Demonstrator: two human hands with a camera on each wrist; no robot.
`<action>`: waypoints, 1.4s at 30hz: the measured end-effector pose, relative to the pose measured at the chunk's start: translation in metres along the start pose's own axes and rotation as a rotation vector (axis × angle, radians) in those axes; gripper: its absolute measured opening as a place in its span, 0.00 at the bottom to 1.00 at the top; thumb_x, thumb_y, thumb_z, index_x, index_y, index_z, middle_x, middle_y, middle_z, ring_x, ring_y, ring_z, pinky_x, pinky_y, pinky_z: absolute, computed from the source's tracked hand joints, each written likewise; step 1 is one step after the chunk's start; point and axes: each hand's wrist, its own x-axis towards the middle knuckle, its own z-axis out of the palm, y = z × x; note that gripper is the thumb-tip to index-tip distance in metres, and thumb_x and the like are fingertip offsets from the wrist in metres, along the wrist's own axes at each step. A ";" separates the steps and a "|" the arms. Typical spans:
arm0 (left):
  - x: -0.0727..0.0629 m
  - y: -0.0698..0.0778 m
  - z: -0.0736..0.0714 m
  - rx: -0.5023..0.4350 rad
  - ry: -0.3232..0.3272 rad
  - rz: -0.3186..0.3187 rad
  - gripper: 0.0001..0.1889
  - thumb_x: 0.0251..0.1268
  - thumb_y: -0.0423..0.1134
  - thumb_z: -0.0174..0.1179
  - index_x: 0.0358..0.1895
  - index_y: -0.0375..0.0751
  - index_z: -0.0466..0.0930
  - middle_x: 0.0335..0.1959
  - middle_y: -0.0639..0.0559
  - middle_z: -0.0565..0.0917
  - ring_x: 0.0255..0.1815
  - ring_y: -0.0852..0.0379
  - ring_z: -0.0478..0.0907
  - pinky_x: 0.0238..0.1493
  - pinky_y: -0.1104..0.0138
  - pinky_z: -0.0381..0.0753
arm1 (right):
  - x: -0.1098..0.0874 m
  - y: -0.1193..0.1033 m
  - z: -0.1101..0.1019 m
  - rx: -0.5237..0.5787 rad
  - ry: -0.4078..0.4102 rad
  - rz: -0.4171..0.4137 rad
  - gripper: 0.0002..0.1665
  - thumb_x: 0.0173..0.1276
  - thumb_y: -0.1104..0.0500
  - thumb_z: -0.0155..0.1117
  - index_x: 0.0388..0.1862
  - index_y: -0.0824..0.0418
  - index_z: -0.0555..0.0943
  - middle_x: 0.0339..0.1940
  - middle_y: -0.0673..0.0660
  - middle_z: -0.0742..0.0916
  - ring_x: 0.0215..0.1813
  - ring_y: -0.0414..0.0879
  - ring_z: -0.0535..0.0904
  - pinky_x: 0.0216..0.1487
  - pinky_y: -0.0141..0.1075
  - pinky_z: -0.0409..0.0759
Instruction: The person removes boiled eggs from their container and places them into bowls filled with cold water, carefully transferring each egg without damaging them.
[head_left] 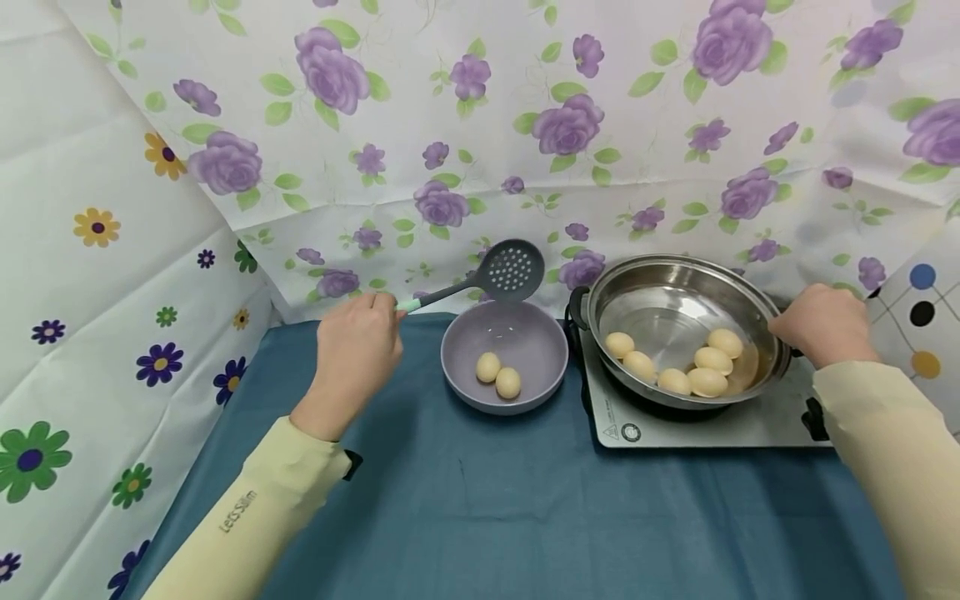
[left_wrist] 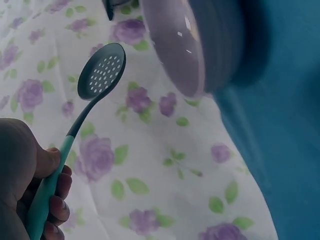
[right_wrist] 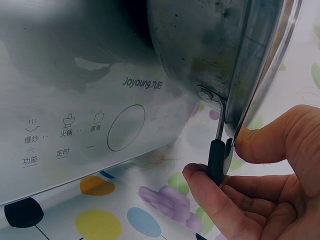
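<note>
My left hand [head_left: 358,350] grips the green handle of a dark slotted spoon [head_left: 512,271]. The spoon's round perforated head hangs over the back rim of a mauve bowl [head_left: 463,368], which holds two pale yellow eggs [head_left: 488,367]. On the right, my right hand [head_left: 822,323] holds the side handle [right_wrist: 216,162] of a steel pan [head_left: 660,287], thumb at the rim and fingers under the handle. Several similar eggs [head_left: 708,382] lie along the pan's near side. The right wrist view shows the pan's underside above the cooker on this side.
Under the pan is a flat induction cooker [head_left: 690,433] with a touch panel. A blue cloth [head_left: 480,508] covers the table. Flowered sheets [head_left: 420,108] hang behind and on the left, close to the bowl and pan. The pan's other black handle [head_left: 578,307] sits near the bowl.
</note>
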 end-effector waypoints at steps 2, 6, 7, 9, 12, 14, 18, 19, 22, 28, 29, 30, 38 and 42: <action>0.007 0.007 0.001 -0.016 0.011 0.002 0.10 0.63 0.39 0.59 0.26 0.39 0.76 0.15 0.50 0.71 0.14 0.53 0.67 0.14 0.64 0.66 | 0.001 0.001 0.000 -0.002 0.001 0.004 0.21 0.53 0.50 0.59 0.18 0.69 0.76 0.21 0.70 0.79 0.26 0.63 0.74 0.18 0.44 0.71; 0.022 0.022 0.004 -0.010 0.016 0.025 0.10 0.63 0.40 0.59 0.27 0.39 0.76 0.16 0.50 0.71 0.16 0.52 0.69 0.16 0.63 0.67 | 0.003 0.002 -0.001 -0.004 -0.003 0.016 0.22 0.53 0.50 0.59 0.20 0.71 0.75 0.22 0.72 0.78 0.26 0.64 0.74 0.18 0.44 0.71; 0.025 0.027 0.005 -0.004 0.019 0.035 0.10 0.63 0.40 0.59 0.27 0.39 0.76 0.16 0.50 0.71 0.16 0.52 0.70 0.16 0.63 0.68 | 0.003 0.003 -0.002 -0.005 -0.005 0.020 0.22 0.54 0.50 0.59 0.21 0.72 0.75 0.22 0.72 0.78 0.27 0.64 0.74 0.19 0.44 0.71; 0.032 0.036 0.008 0.005 0.022 0.058 0.11 0.63 0.41 0.59 0.25 0.39 0.75 0.15 0.50 0.70 0.16 0.52 0.69 0.16 0.63 0.67 | 0.004 0.003 -0.002 -0.010 -0.006 0.026 0.23 0.54 0.50 0.59 0.22 0.72 0.75 0.23 0.72 0.78 0.27 0.65 0.74 0.19 0.44 0.72; 0.041 0.051 0.012 -0.002 0.046 0.099 0.11 0.62 0.41 0.60 0.24 0.39 0.75 0.15 0.50 0.71 0.17 0.52 0.71 0.17 0.63 0.68 | 0.002 0.004 -0.003 -0.012 -0.010 0.034 0.23 0.54 0.50 0.59 0.23 0.73 0.75 0.23 0.73 0.78 0.28 0.66 0.75 0.19 0.45 0.72; 0.046 0.061 0.015 -0.017 0.064 0.123 0.11 0.61 0.41 0.61 0.25 0.39 0.76 0.16 0.50 0.71 0.17 0.52 0.71 0.17 0.63 0.68 | 0.001 0.005 -0.002 -0.011 -0.011 0.033 0.24 0.54 0.49 0.59 0.23 0.73 0.75 0.24 0.74 0.78 0.29 0.67 0.75 0.20 0.45 0.72; 0.052 0.078 0.019 -0.036 0.069 0.168 0.10 0.63 0.40 0.59 0.25 0.39 0.77 0.17 0.50 0.72 0.17 0.53 0.71 0.17 0.64 0.66 | 0.000 0.007 0.000 0.006 -0.008 0.037 0.24 0.54 0.49 0.60 0.23 0.73 0.76 0.24 0.74 0.78 0.29 0.67 0.74 0.21 0.46 0.72; 0.053 0.082 0.021 -0.036 0.066 0.178 0.11 0.63 0.40 0.59 0.25 0.40 0.76 0.17 0.50 0.72 0.17 0.53 0.70 0.17 0.65 0.66 | 0.000 0.007 0.001 0.009 -0.006 0.039 0.25 0.54 0.49 0.61 0.23 0.73 0.76 0.24 0.74 0.78 0.29 0.67 0.75 0.21 0.46 0.72; 0.056 0.091 0.023 -0.027 0.057 0.210 0.12 0.66 0.41 0.56 0.24 0.40 0.75 0.17 0.51 0.72 0.17 0.55 0.68 0.17 0.66 0.64 | -0.001 0.006 0.001 0.013 -0.006 0.045 0.25 0.54 0.49 0.61 0.24 0.74 0.76 0.25 0.75 0.78 0.29 0.67 0.75 0.21 0.46 0.72; 0.058 0.105 0.032 -0.018 0.042 0.224 0.12 0.68 0.42 0.53 0.26 0.42 0.75 0.19 0.51 0.75 0.18 0.56 0.68 0.18 0.66 0.65 | 0.000 0.003 0.001 0.007 0.020 0.035 0.26 0.53 0.49 0.62 0.24 0.76 0.76 0.25 0.76 0.78 0.29 0.68 0.75 0.20 0.47 0.72; 0.058 0.107 0.034 -0.021 0.033 0.227 0.12 0.68 0.41 0.52 0.26 0.42 0.75 0.20 0.51 0.75 0.19 0.56 0.69 0.18 0.66 0.65 | 0.000 0.002 0.001 0.008 0.024 0.032 0.26 0.53 0.49 0.62 0.23 0.75 0.76 0.24 0.76 0.78 0.29 0.68 0.75 0.20 0.47 0.72; 0.057 0.109 0.036 -0.020 0.023 0.233 0.12 0.69 0.41 0.51 0.26 0.42 0.75 0.20 0.51 0.75 0.19 0.56 0.69 0.18 0.67 0.64 | 0.000 0.002 0.002 0.007 0.026 0.032 0.25 0.53 0.49 0.62 0.23 0.75 0.76 0.24 0.75 0.78 0.28 0.67 0.75 0.20 0.47 0.72; 0.052 0.120 0.048 0.028 -0.031 0.298 0.12 0.68 0.36 0.44 0.25 0.45 0.72 0.20 0.53 0.71 0.20 0.56 0.67 0.20 0.67 0.59 | 0.002 0.000 0.004 -0.010 0.024 0.030 0.25 0.54 0.48 0.61 0.22 0.74 0.76 0.25 0.75 0.78 0.29 0.68 0.75 0.22 0.48 0.72; 0.051 0.122 0.053 0.076 0.002 0.339 0.13 0.68 0.34 0.42 0.25 0.44 0.72 0.20 0.52 0.72 0.21 0.56 0.68 0.20 0.67 0.58 | 0.003 -0.001 0.003 -0.014 0.026 0.023 0.24 0.53 0.49 0.61 0.21 0.73 0.76 0.24 0.74 0.79 0.29 0.68 0.75 0.22 0.49 0.73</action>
